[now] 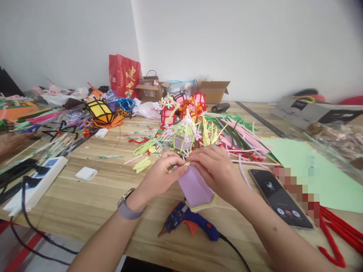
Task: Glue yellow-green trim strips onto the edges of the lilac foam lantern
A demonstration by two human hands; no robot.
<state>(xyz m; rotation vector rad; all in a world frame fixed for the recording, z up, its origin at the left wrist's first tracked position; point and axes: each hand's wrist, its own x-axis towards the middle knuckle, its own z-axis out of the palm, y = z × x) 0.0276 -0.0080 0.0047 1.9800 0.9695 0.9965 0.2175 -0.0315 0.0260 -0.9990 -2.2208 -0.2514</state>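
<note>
Both hands meet over a purple paper lantern body [195, 187], which has a pale yellow edging along its near rim. My left hand [168, 170], with a watch on the wrist, pinches the far edge between thumb and fingers. Curled over the upper right side of the same lantern body is my right hand [215, 166]; its fingertips press close to the left thumb at a bit of yellow trim. Just below lies a blue glue gun [193, 223] with an orange trigger, its nozzle pointing left. A finished-looking green and purple lantern [183, 138] stands beyond the hands.
A lit phone [279, 200] lies at right beside green paper [317, 170] and red pipe cleaners [331, 234]. A white power strip [36, 185] with black cables is at left, near another person's hand [14, 141]. Pipe cleaners [241, 134], a yellow lantern [100, 109] and boxes [214, 91] fill the back.
</note>
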